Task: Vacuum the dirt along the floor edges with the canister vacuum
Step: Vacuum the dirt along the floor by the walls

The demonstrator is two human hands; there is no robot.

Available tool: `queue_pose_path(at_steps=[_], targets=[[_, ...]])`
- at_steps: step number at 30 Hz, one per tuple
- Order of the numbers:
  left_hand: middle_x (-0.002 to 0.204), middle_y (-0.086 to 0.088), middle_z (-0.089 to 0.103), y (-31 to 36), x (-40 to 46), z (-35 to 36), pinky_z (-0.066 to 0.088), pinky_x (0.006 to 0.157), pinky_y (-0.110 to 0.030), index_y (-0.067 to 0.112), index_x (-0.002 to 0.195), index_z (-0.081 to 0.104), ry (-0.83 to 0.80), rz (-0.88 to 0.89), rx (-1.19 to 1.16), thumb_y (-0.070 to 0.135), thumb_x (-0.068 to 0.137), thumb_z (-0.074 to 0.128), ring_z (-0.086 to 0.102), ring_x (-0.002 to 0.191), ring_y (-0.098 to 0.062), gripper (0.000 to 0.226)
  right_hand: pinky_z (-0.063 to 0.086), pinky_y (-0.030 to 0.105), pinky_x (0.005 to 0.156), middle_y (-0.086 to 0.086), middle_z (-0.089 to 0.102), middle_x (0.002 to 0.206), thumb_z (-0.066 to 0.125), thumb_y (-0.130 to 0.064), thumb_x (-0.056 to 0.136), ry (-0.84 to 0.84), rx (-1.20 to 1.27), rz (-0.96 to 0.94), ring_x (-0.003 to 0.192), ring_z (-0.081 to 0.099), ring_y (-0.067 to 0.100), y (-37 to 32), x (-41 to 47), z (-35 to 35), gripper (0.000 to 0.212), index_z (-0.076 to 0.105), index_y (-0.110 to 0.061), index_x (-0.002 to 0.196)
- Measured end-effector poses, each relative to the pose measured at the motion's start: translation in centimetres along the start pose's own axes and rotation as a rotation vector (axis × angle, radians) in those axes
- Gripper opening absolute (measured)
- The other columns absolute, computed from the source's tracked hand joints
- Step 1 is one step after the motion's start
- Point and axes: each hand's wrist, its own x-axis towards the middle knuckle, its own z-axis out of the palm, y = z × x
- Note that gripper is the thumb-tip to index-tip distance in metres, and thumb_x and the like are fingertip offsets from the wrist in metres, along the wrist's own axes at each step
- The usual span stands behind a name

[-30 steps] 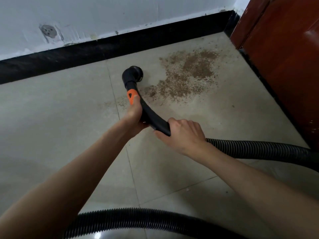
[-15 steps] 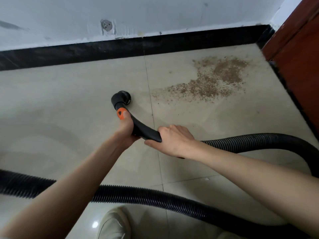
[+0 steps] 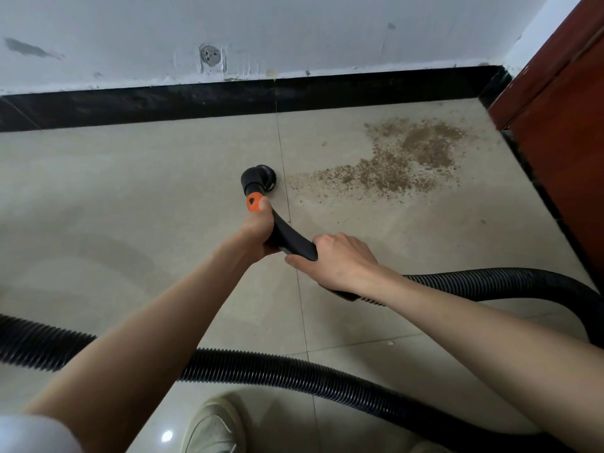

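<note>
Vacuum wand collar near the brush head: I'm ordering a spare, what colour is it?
Orange, on the otherwise black wand collar; the head view shows it plainly.

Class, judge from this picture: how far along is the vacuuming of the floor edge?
Done: little that shows. In hand: left hand and right hand grip the black vacuum handle, its round brush nozzle just left of the brown dirt patch. Left: the whole patch, lying near the black skirting.

Reddish-brown wooden door [image 3: 562, 103] along the floor's right edge. Round patched hole [image 3: 210, 56] in the white wall [image 3: 294, 31] — above the black baseboard [image 3: 196, 103]. Pale shoe [image 3: 212, 426] at the floor's bottom edge.
</note>
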Motion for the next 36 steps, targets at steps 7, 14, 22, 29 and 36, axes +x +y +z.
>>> queue_pose_path(at_steps=[7, 14, 22, 29, 36], targets=[[0.082, -0.007, 0.049, -0.6, 0.1, 1.5, 0.047, 0.061, -0.036, 0.01, 0.106, 0.038, -0.029, -0.003, 0.016, 0.042, 0.098, 0.031, 0.053, 0.073, -0.02, 0.034, 0.037, 0.032, 0.055, -0.001, 0.054, 0.07, 0.043, -0.07, 0.087, 0.001, -0.001, 0.019, 0.07, 0.056, 0.025, 1.3, -0.7, -0.1, 0.051, 0.052, -0.02, 0.08], [0.09, -0.009, 0.052, -0.7, 0.7, 3.4, 0.045, 0.053, -0.036, 0.01, 0.114, 0.035, -0.034, -0.025, -0.021, 0.047, 0.097, 0.033, 0.055, 0.077, -0.023, 0.04, 0.03, 0.032, 0.051, -0.004, 0.048, 0.067, 0.041, -0.071, 0.087, 0.015, -0.045, 0.024, 0.068, 0.05, 0.024, 3.3, -0.4, -0.9, 0.05, 0.044, -0.023, 0.072], [0.084, -0.008, 0.05, -0.6, 1.4, 5.0, 0.049, 0.061, -0.038, 0.011, 0.108, 0.04, -0.055, -0.006, 0.038, 0.043, 0.096, 0.033, 0.055, 0.077, -0.024, 0.035, 0.031, 0.033, 0.052, -0.002, 0.051, 0.068, 0.042, -0.07, 0.087, 0.021, 0.006, 0.052, 0.069, 0.053, 0.025, 4.6, -0.4, -0.7, 0.052, 0.043, -0.021, 0.07], [0.082, -0.007, 0.045, -0.3, 1.4, 7.0, 0.049, 0.06, -0.038, 0.012, 0.107, 0.037, -0.064, 0.023, 0.102, 0.04, 0.097, 0.03, 0.052, 0.077, -0.023, 0.03, 0.033, 0.029, 0.05, -0.002, 0.054, 0.069, 0.044, -0.072, 0.085, 0.035, 0.049, 0.076, 0.061, 0.051, 0.014, 6.6, -0.4, -1.0, 0.052, 0.047, -0.021, 0.072], [0.091, -0.01, 0.049, -0.1, 0.7, 10.1, 0.046, 0.054, -0.037, 0.01, 0.115, 0.039, -0.095, -0.013, 0.1, 0.041, 0.097, 0.032, 0.054, 0.086, -0.026, 0.036, 0.033, 0.029, 0.05, -0.001, 0.055, 0.069, 0.044, -0.072, 0.085, 0.059, 0.006, 0.118, 0.062, 0.051, 0.015, 8.8, -1.1, -2.4, 0.055, 0.051, -0.019, 0.074]])
